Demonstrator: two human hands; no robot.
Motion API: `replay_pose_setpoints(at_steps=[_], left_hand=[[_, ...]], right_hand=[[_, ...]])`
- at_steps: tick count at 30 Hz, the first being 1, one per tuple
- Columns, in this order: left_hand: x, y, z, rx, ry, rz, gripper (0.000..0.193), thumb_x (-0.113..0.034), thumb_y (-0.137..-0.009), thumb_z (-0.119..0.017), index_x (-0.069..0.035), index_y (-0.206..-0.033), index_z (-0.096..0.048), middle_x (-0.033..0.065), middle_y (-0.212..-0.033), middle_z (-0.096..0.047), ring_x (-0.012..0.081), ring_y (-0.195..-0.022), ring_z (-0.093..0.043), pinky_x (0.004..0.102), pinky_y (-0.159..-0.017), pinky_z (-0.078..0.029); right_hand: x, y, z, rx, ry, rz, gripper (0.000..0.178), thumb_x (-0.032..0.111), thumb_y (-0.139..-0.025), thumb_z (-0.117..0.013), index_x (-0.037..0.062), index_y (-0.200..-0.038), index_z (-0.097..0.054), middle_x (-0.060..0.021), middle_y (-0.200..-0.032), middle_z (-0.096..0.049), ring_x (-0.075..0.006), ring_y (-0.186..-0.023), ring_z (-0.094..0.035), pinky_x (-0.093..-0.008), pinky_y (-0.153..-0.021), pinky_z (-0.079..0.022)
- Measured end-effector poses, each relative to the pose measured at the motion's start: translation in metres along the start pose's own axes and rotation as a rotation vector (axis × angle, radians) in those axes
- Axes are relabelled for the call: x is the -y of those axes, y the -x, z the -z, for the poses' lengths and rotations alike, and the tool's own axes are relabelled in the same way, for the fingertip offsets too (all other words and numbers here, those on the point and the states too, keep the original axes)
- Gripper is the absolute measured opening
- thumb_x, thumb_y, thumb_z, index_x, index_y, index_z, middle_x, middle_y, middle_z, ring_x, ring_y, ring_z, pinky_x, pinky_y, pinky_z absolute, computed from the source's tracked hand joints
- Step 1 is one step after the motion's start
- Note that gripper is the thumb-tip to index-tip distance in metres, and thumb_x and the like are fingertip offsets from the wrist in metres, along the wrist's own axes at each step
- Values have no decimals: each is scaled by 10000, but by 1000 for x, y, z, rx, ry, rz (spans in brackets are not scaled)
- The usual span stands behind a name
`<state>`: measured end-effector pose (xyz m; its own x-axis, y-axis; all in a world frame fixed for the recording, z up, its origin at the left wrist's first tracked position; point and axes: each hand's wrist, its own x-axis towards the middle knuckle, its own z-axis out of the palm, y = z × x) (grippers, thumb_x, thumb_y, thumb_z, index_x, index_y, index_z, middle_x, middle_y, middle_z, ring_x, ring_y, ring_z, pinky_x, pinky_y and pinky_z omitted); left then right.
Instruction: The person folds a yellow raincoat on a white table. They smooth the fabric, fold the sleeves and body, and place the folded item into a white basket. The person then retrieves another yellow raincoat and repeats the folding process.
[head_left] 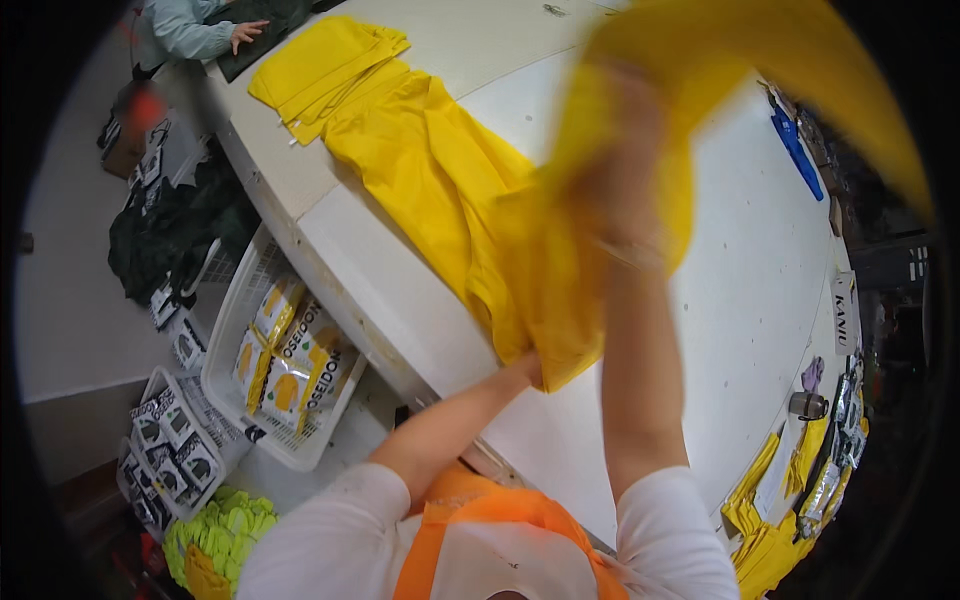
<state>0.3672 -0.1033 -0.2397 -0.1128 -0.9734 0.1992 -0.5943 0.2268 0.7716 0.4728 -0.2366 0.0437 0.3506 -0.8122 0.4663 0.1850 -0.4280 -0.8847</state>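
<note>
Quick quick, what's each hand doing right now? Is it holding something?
Left hand: tucked under yellow cloth, fingers hidden, so I can't tell.
Right hand: blurry, but looks closed, holding yellow cloth up.

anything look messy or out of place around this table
Mildly: dark cloth lies in a loose heap left of the table, near the white basket, whereas the folded yellow stack looks orderly. No spill shows; the yellow cloth around the right hand is too blurred to check for damage.
</note>
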Motion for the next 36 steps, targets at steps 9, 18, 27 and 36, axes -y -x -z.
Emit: replay_pose_setpoints(at_steps=[9,18,27,36], left_hand=[[23,17,5,-23,122,44,674,-383,-797,-594,-88,-1349,-345,161,-1367,-322,295,-1273,-266,421,-1051,-187],[12,25,13,-34,51,80,628,-297,-776,-641,-63,-1305,-395,152,-1282,-428,293,-1187,-385,403,-999,-281],[-39,129,113,-69,-388,171,586,-211,-755,-689,-38,-1260,-446,143,-1196,-533,292,-1100,-503,385,-948,-375],[-96,172,53,-414,667,923,330,-259,-906,-554,25,-1072,-537,70,-936,-634,134,-837,-586,273,-732,-453]], right_hand=[[-146,22,-83,616,447,-174,473,310,-860,-587,50,-1248,-508,-181,-1317,-465,-314,-1218,-445,-344,-1017,-346],[-155,143,237,259,419,-696,223,164,-906,-554,-2,-1055,-563,-44,-948,-612,-132,-815,-538,-245,-712,-448],[-74,175,204,355,630,-440,177,149,-880,-571,-8,-960,-553,-59,-779,-609,-125,-662,-523,-246,-621,-446],[-88,222,198,326,228,-437,247,41,-841,-586,-19,-1080,-573,-89,-996,-645,-132,-879,-607,-241,-781,-469]])
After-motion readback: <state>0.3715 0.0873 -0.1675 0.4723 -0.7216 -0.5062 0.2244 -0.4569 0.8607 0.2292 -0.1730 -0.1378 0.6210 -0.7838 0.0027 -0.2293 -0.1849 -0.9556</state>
